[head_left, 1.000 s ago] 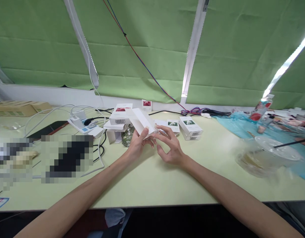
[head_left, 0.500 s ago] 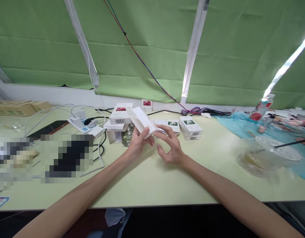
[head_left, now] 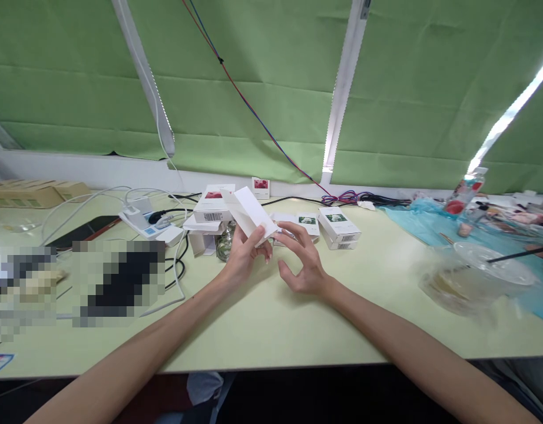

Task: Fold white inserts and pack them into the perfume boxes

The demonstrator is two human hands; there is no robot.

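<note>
My left hand (head_left: 244, 259) is closed around a small white carton (head_left: 251, 213), its thumb lying on the near end. The carton tilts up and away to the left, with a flap standing out at its far end. My right hand (head_left: 305, 266) has its fingers spread, and the fingertips meet the carton's near right corner while the thumb stays apart. Behind my left hand sits a clear glass jar (head_left: 224, 242), partly hidden. White boxes with a pink picture (head_left: 213, 203) are stacked beyond it. To the right lie white boxes with a green-and-white picture (head_left: 339, 224).
A small pink-pictured card (head_left: 261, 187) leans at the back. On the left are a power strip (head_left: 144, 221), tangled cables and a dark phone-like slab (head_left: 88, 229). At right, a lidded plastic cup with a straw (head_left: 492, 265) stands by blue plastic sheeting (head_left: 413, 221).
The carton and both hands have shifted very slightly left, along with the whole view. The hold on the carton looks the same.
</note>
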